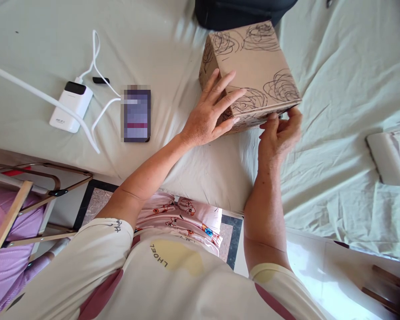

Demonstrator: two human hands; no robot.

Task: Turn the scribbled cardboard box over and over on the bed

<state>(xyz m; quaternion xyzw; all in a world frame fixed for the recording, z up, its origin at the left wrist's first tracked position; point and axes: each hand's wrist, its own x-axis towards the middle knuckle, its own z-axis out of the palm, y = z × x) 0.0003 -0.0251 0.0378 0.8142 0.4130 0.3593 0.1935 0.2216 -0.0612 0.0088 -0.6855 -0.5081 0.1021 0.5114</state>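
A brown cardboard box with dark scribbled loops on its top and sides rests on the cloth-covered surface. My left hand lies against its near left corner, the fingers spread over the top edge and side. At the near right edge is my right hand, its fingers curled and pinched together close to the side facing me. A small dark bit shows by those fingertips, but what they hold, if anything, is hidden. Most of the box's near side is out of sight.
To the left lie a white power bank with a white cable, a small black cap-like piece and a blurred phone. Behind the box stands a black bag-like object. A pale folded item lies right; a folding chair frame stands lower left.
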